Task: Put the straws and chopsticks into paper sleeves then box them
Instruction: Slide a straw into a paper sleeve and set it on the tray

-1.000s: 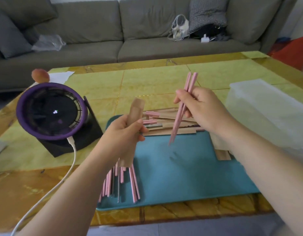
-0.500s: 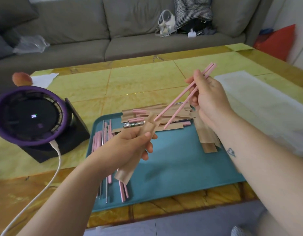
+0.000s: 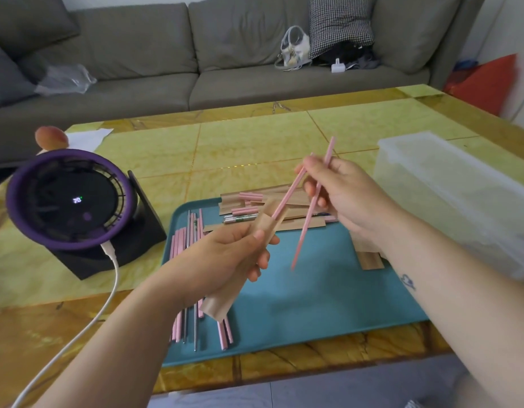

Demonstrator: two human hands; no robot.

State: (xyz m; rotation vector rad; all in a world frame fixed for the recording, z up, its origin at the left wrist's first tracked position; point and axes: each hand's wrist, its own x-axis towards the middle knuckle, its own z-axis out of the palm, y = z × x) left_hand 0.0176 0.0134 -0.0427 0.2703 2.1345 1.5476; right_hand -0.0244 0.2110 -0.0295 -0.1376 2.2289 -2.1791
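Observation:
My left hand (image 3: 225,260) grips a brown paper sleeve (image 3: 222,301) slanted over the teal tray (image 3: 313,304). My right hand (image 3: 340,192) pinches two pink chopsticks. The tip of one chopstick (image 3: 287,198) sits inside the sleeve's open top. The other chopstick (image 3: 306,222) hangs outside the sleeve, pointing down at the tray. Several loose pink chopsticks and metal straws (image 3: 185,242) lie along the tray's left side, partly hidden by my left hand. A pile of sleeves (image 3: 299,223), some filled, lies at the tray's far edge. A translucent plastic box (image 3: 449,187) stands to the right.
A purple desk fan (image 3: 69,198) on a black base stands left of the tray, with its white cable (image 3: 87,322) running toward the table's near edge. A peach (image 3: 50,136) and white paper (image 3: 87,138) lie behind the fan. A grey sofa (image 3: 196,54) is beyond the table.
My right hand brought the chopsticks down toward the sleeve, and one tip went into its opening. The two chopsticks have spread apart. My left hand tilted the sleeve toward my right hand.

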